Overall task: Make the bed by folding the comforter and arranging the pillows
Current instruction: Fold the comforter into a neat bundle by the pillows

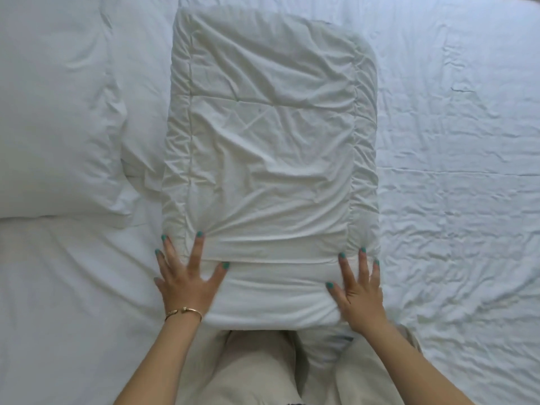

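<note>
Comforter: the folded comforter (268, 159) fills the centre of the frame as a thick white rectangle, its long side running from the top edge down to the person's lap; quilted seams and gathered wrinkles show along its left and right borders.
Left hand: the left hand (187, 283) lies flat on the comforter's lower left corner, fingers straight and spread, grasping nothing; the outer fingers hang over the left edge.
Right hand: the right hand (358, 292) lies flat on the lower right corner, fingers straight and fanned, pressing the fabric without gripping it.
Bracelet: a thin gold bracelet (183, 314) circles the left wrist.
Pillow: a white pillow (55, 112) lies in the upper left of the frame, beside the comforter; a second one seems to be tucked partly under the comforter's left edge, though white on white makes that hard to tell.
Sheet: the rumpled white sheet (461, 171) covers the right side of the frame.
Trousers: beige trousers (263, 372) at the bottom centre.
</note>
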`<action>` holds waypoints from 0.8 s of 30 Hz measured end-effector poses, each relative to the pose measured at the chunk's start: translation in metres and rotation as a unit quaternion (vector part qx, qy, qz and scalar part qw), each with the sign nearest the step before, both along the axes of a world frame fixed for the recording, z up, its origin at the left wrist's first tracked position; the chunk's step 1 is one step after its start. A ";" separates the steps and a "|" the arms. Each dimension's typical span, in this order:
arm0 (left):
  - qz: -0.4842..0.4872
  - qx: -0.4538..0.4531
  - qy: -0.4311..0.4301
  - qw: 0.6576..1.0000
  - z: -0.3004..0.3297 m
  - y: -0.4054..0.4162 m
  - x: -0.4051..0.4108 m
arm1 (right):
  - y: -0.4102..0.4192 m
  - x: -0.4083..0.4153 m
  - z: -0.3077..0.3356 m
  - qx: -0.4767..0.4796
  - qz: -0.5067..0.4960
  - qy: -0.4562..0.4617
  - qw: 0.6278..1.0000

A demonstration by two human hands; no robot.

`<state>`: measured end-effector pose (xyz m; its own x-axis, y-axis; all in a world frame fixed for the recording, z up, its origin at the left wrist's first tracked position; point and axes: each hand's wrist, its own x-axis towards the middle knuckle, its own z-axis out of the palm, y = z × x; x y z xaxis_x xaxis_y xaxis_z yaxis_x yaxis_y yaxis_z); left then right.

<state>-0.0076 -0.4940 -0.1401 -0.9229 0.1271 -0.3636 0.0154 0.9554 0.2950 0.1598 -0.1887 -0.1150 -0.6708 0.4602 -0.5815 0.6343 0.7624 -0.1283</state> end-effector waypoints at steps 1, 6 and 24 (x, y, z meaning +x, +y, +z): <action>-0.006 0.013 0.000 1.000 0.004 0.002 -0.003 | 0.000 -0.002 0.002 -0.006 -0.017 -0.005 1.000; 0.065 0.051 0.153 0.985 0.059 0.042 -0.045 | -0.010 -0.074 0.046 0.074 -0.073 0.277 0.955; -0.011 -0.041 0.023 0.999 -0.006 0.227 -0.413 | 0.128 -0.469 -0.028 0.095 -0.090 0.169 0.977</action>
<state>-0.4203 -0.2670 -0.1456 -0.9364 0.1186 -0.3302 0.0484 0.9758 0.2133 -0.3095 -0.0611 -0.1430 -0.7080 0.6665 -0.2333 0.7061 0.6725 -0.2215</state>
